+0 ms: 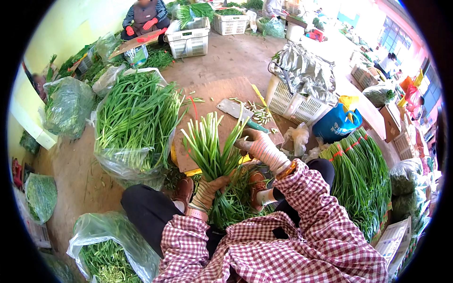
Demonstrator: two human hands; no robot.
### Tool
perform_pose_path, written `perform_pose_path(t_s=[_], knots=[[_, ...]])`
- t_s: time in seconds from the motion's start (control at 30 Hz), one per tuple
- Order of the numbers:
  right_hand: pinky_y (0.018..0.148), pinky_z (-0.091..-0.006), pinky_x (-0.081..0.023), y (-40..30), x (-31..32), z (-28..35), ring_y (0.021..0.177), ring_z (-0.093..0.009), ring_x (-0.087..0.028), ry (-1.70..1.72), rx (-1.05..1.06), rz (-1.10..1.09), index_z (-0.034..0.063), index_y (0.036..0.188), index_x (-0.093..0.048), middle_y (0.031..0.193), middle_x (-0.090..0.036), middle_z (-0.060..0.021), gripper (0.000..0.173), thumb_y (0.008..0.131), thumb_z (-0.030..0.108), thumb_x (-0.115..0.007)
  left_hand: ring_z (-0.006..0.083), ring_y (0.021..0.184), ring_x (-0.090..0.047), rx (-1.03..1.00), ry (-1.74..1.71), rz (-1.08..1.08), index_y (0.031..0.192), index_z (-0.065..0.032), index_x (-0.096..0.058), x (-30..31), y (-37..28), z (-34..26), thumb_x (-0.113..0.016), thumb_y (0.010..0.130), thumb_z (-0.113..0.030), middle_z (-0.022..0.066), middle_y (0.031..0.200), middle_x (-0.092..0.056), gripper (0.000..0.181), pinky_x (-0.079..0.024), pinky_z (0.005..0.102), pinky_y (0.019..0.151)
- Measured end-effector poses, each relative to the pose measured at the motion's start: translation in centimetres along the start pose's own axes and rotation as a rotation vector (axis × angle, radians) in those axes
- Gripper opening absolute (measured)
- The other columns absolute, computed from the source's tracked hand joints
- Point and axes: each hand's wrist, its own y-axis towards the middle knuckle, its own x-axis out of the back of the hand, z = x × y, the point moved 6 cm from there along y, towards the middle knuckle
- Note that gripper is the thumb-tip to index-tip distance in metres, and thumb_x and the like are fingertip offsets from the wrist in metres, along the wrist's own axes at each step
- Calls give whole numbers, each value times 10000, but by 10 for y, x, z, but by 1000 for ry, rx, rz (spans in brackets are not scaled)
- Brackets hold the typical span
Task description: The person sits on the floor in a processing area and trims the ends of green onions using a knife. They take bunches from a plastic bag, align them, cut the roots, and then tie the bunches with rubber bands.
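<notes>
My left hand (208, 192), in a striped glove, is wrapped around a bunch of garlic chives (212, 148). The pale cut ends point up and away from me; the green leaves hang below the fist. At the bunch's right side, my gloved right hand (256, 145) has its fingers curled against a few stalks that lean outward. Whether they pinch a stalk is partly hidden. Beyond the bunch is a wooden board (219, 97) on a yellow-edged support. On it lie a cleaver (235, 108) with a green handle, trimmed stalk ends (260, 112) and a red tie (193, 106).
To the left stands a large plastic bag of loose chives (136, 116); another open bag (109, 258) sits nearer. Tied bundles (357, 184) are stacked at right, near a blue bag (336, 122) and a white crate (293, 102). A co-worker (145, 17) sits opposite.
</notes>
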Motion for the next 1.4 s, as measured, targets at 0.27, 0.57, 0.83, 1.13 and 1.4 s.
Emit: perform_pose_path(t_s=[0.27,0.57,0.83,1.13,1.4], knots=[[431,-208,-413,11,2,-24,539,-84,-553,290,131,-43,17,980,-611,724,-620,-27,203,909,192,-537,93,567,-541,46,52,-10,939,-3,-633,8,-2,8,-586,855,-146,12,710,-609,172,-429,232,512],[557,-255,-451,-46,216,-6,586,-112,-540,633,616,-1060,58,959,-627,702,-609,-18,226,887,254,-543,100,589,-499,87,-163,91,1021,-21,-574,39,14,76,-531,889,-190,10,782,-561,219,-405,226,530],[686,-362,-507,-70,144,-115,791,-280,-637,-925,92,-336,101,988,-633,853,-644,-176,243,827,278,-592,112,676,-439,40,-399,381,1091,-8,-499,72,34,106,-424,965,-218,8,795,-488,257,-383,220,657],[714,-391,-492,-50,16,36,779,-292,-617,-295,708,-536,35,1049,-581,876,-631,-129,369,769,252,-683,113,585,-459,44,-233,97,950,-3,-580,49,13,56,-512,927,-259,7,685,-534,266,-376,255,579],[519,-286,-440,8,-18,-11,574,-158,-566,79,-89,-13,13,977,-639,656,-592,-52,389,831,373,-630,115,517,-481,11,-10,-85,794,-49,-648,25,5,6,-652,794,-284,-1,635,-563,235,-368,266,489]])
